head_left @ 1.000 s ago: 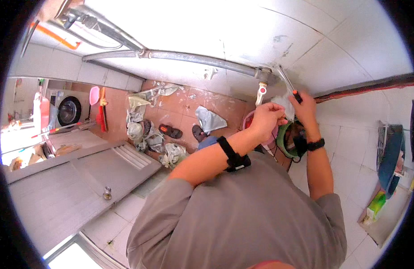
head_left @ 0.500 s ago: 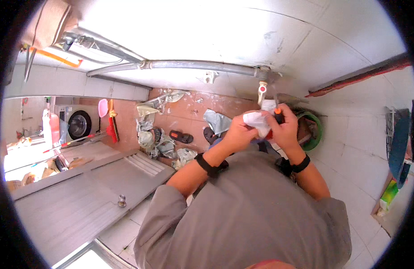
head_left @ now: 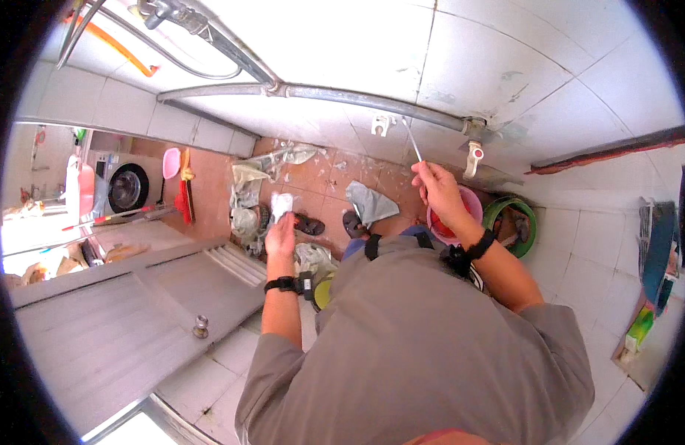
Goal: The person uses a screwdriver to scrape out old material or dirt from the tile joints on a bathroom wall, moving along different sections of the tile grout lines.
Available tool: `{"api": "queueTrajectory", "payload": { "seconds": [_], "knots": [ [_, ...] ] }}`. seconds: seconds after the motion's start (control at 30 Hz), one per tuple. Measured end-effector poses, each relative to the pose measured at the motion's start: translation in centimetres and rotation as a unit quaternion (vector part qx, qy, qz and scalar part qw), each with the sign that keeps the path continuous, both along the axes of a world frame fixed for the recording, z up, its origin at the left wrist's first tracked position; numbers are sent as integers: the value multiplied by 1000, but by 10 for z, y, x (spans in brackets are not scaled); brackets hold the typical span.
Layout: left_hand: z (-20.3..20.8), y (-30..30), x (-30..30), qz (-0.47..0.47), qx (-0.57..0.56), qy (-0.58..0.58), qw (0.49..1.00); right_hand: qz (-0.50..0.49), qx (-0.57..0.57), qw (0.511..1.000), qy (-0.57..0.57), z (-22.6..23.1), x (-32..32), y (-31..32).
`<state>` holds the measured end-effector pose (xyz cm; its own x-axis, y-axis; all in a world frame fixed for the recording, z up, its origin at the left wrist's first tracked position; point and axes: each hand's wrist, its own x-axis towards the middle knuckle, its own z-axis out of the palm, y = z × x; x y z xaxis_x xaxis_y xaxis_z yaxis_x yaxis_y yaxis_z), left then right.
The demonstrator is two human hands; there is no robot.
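Observation:
Out to the left, my left hand (head_left: pixel 281 236) is closed on a small white object (head_left: pixel 282 203), whose kind I cannot make out; it shows beyond the fingertips. My right hand (head_left: pixel 437 190) grips a screwdriver, its thin metal shaft (head_left: pixel 412 141) pointing up toward the wall; the fingers cover its handle. Just right of that hand, a white tap (head_left: pixel 473 159) with a red mark hangs from the grey wall pipe (head_left: pixel 372 101). Below the right hand stands a pink basin (head_left: pixel 472 202) with something red in it.
Beside the basin is a green tub (head_left: pixel 534 226) holding debris. A grey cloth-like piece (head_left: pixel 372 202), dark sandals (head_left: pixel 309 225) and crumpled plastic sheeting (head_left: pixel 246 185) lie on the reddish floor. A grey louvred door (head_left: pixel 150 297) stands at left, with a washing machine (head_left: pixel 124 185) beyond.
My hands have drawn apart. The left has swung left, away from the tap, carrying the white object; the right remains near the tap with the screwdriver, its shaft now plainly visible. The view has shifted.

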<state>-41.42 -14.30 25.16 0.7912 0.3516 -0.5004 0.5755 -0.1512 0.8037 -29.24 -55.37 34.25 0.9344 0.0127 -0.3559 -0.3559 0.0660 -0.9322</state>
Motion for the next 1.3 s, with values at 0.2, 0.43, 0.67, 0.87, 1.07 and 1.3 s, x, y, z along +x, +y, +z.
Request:
{"api": "queueTrajectory", "payload": {
  "seconds": [0.2,0.43,0.67,0.87,1.07,1.3],
  "knots": [
    [-72,51,-81,-228,232,239,915,-75,2,997,-29,-12,23,4],
    [-112,20,-128,114,-336,55,933,-192,24,980,-39,-26,10,-9],
    [-39,-13,-58,218,-286,136,923,-201,-44,970,-126,-84,28,-13],
    [51,-85,27,-127,-95,31,987,-197,78,974,-77,-82,25,-10],
    [87,-212,149,-401,54,-125,906,-124,182,975,-22,-85,32,-14],
    [76,-325,210,-234,-55,-103,965,-124,224,966,-45,-83,39,-12]
  ]
}}
